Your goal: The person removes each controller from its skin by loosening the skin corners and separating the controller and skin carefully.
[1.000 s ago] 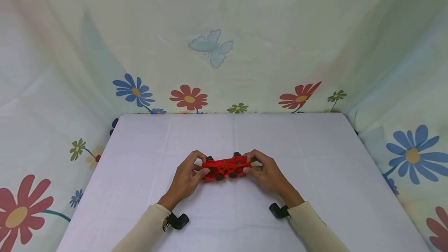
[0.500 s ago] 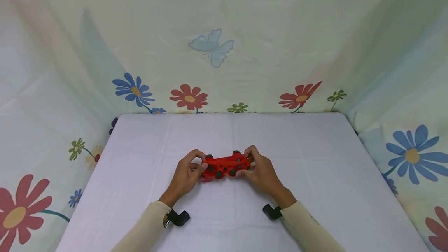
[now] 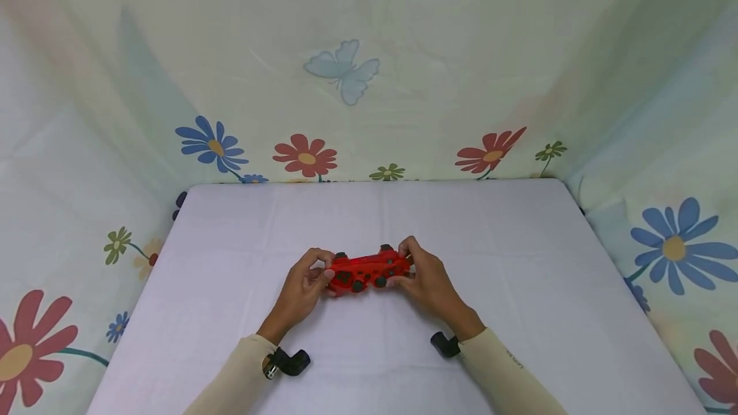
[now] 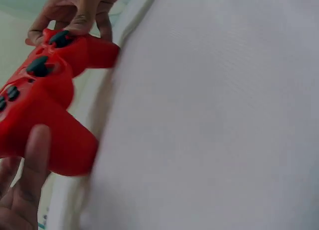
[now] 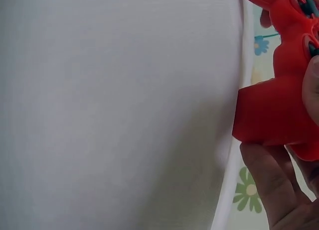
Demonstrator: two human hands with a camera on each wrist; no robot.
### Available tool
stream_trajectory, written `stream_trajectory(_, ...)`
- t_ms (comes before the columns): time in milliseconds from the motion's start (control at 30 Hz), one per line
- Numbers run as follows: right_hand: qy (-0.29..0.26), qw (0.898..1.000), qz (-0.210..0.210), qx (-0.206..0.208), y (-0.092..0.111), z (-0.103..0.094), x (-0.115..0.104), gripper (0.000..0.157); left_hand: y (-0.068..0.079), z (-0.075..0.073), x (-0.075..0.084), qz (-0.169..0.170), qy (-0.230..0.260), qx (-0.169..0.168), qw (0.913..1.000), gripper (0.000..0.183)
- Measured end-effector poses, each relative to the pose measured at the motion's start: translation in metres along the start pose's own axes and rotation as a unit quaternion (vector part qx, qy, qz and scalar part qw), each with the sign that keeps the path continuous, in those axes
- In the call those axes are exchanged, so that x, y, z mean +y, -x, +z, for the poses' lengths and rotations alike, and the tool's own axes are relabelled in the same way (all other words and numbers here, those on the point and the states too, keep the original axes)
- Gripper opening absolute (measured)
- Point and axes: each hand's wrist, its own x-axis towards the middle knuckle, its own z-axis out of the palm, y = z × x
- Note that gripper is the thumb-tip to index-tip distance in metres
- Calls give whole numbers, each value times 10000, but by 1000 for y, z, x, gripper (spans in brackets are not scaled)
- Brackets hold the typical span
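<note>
Between both hands is a red game controller (image 3: 369,269) with black thumbsticks and buttons, its button face turned toward the head camera. My left hand (image 3: 301,287) grips its left end, thumb on the front and fingers behind. At the other end my right hand (image 3: 429,277) holds it, with the index finger curled over the top corner and the thumb low near a thumbstick. In the left wrist view the controller (image 4: 55,90) shows two thumbsticks and its grips. From the right wrist, one red grip of the controller (image 5: 274,113) shows, with fingers beneath it.
A white cloth covers the table (image 3: 490,229). Behind it and at both sides hangs a pale curtain (image 3: 438,50) printed with flowers and a butterfly. Each wrist carries a small black camera, one at the left (image 3: 291,362) and one at the right (image 3: 445,344).
The right hand has shifted left and slightly up on the controller, its thumb now nearer the thumbstick. The controller's face has tilted up toward the head camera. The head view has shifted slightly.
</note>
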Motion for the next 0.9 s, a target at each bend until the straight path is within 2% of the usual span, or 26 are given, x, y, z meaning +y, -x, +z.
stream_trajectory(133, 1, 10000, 6, 65, -1, -3, 0, 62, 8, 2, -5, -102, 166, 2, 9998, 17)
stream_trajectory(233, -82, 9999, 12, 62, 0, -3, 0, 62, 8, 3, -4, -124, 125, 11, 9998, 18)
stream_trajectory(333, -108, 9999, 64, 5, 0, -2, 2, 62, 4, 6, 0, -178, -246, 138, 9994, 27)
stream_trajectory(400, -86, 9999, 111, -18, 1, -1, 3, 62, 1, 6, 5, -81, -894, 237, 9957, 34)
stream_trajectory(467, -93, 9998, 135, -61, 1, 1, 3, 62, -2, 7, 10, 179, -1666, 313, 9854, 35)
stream_trajectory(567, -97, 9998, 182, -47, 1, 4, 1, 62, -8, 6, 19, 746, -2782, 378, 9569, 25)
stream_trajectory(667, -71, 9997, 232, -6, 0, 4, 0, 63, -14, 7, 25, 1125, -3348, 313, 9350, 20)
stream_trajectory(767, -45, 9996, 264, 5, -1, 3, -1, 63, -17, 6, 28, 1202, -3584, 317, 9253, 23)
stream_trajectory(900, -30, 9996, 265, -3, -2, 2, -1, 63, -20, 6, 31, 1215, -3637, 353, 9229, 27)
